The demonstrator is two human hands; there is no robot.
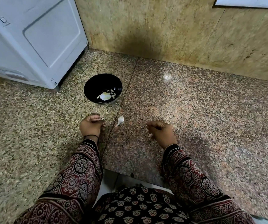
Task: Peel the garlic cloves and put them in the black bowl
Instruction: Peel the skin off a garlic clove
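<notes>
The black bowl (88, 88), left of the frame's centre, holds several peeled garlic cloves (112, 94). Below it the left hand (90, 126) pinches a small clove (102, 118). The right hand (161, 131) is curled, and whether it holds something cannot be told; a garlic piece with stalk (120, 120) lies between them.

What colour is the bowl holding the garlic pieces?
The bowl is glossy black, with pale garlic pieces inside; the head view shows it best.

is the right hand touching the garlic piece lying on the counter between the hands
Apart. The head view shows a plain stretch of bare counter between the right hand and the garlic piece.
</notes>
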